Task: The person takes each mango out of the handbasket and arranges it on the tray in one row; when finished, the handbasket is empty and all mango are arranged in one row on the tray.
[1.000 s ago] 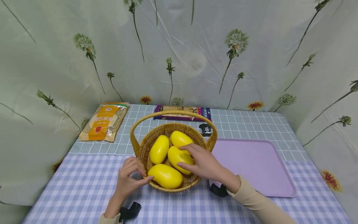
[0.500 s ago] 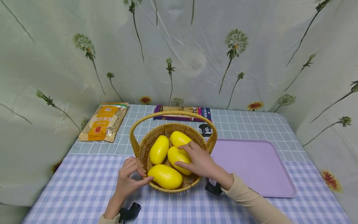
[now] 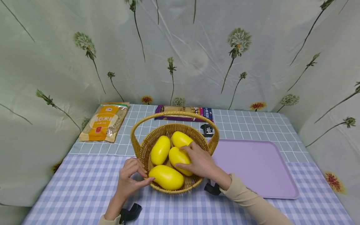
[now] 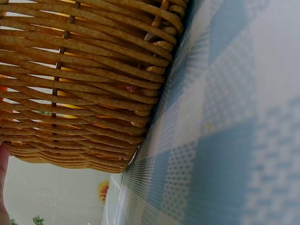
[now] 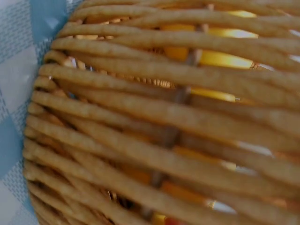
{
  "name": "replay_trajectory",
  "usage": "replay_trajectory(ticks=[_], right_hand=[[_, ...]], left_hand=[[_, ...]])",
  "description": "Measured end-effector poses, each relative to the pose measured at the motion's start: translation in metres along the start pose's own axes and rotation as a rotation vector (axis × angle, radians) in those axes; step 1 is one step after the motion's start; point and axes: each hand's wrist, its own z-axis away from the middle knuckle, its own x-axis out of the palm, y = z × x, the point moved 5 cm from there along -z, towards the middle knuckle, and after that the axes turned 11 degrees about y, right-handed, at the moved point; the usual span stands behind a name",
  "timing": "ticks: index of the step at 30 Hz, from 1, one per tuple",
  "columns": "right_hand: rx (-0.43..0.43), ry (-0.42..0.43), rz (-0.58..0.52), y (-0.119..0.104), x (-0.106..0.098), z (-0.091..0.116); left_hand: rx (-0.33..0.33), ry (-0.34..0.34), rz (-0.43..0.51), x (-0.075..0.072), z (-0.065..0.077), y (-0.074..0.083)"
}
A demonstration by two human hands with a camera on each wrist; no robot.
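A wicker basket point(image 3: 144, 153) with a tall arched handle stands in the middle of the table, holding several smooth yellow mangoes. My left hand point(image 3: 130, 176) pinches the basket's near-left rim between thumb and fingers. Inside the basket, my right hand point(image 3: 201, 161) grips the mango point(image 3: 177, 156) at the middle right, thumb on its near side and fingers on its far side. Other mangoes lie around it: one at the left point(image 3: 160, 150), one at the front point(image 3: 167, 178) and one behind point(image 3: 180, 138). Woven basket wall point(image 5: 140, 108) fills most of the right wrist view, hiding that hand.
A lilac tray point(image 3: 253, 168) lies right of the basket, partly behind the right arm. At the back are an orange-labelled food bag point(image 3: 104, 123), a long purple packet point(image 3: 184, 109) and a small black packet point(image 3: 207, 129). A checked cloth point(image 3: 84, 187) covers the table's front.
My right hand has shifted slightly left and its thumb and fingers have settled round the middle-right mango. The left hand stays on the rim, and the basket has hardly moved.
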Motion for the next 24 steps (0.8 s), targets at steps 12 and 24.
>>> replay_trajectory(ticks=[12, 24], right_hand=[[0.021, -0.021, 0.053, -0.0015, 0.0035, 0.0016], [0.000, -0.062, 0.060, -0.0031, 0.0011, -0.0013]], left_hand=[[0.001, 0.004, 0.008, -0.0006, 0.0023, 0.0022], [-0.007, 0.001, 0.001, 0.0007, -0.0003, -0.0004]])
